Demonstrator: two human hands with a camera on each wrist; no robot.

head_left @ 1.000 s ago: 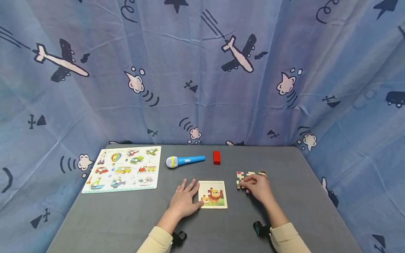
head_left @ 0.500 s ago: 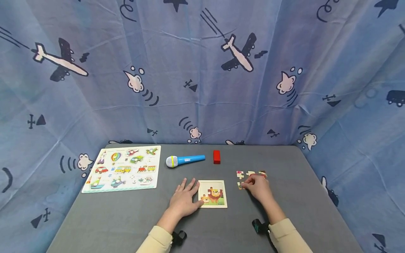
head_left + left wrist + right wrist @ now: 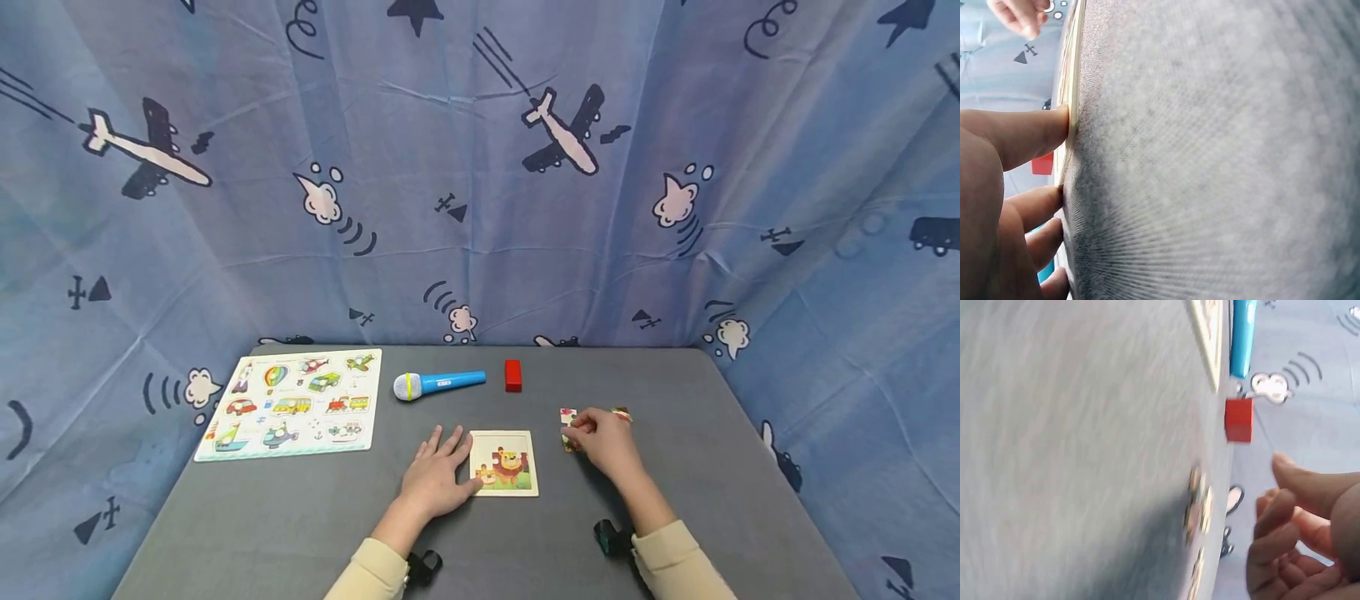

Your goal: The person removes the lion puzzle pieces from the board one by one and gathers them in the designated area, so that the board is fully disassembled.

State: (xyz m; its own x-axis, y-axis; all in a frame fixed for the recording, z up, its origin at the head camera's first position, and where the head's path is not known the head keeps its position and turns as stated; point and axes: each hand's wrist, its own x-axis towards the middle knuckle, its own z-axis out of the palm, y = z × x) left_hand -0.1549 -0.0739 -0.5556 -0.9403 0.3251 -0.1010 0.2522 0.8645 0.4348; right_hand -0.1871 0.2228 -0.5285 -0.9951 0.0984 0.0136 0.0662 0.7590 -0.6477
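Grey and finely textured, your tabletop [image 3: 292, 529] meets a blue printed curtain [image 3: 420, 225] beyond the puzzle frame [image 3: 513, 439]. Your left hand [image 3: 433, 482] lies spread at the frame's left edge, thumb touching, gripping nothing. Right of the frame, your right hand [image 3: 613, 447] hovers beside loose pieces [image 3: 567, 416], fingers loosely curled, thumb parted, nothing visible between. Behind the frame: red block [image 3: 513, 376], blue microphone [image 3: 452, 381].

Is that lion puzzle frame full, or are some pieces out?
Only partly filled: the frame holds lion pieces low down, but its upper part is bare, and loose pieces lie near the right hand.
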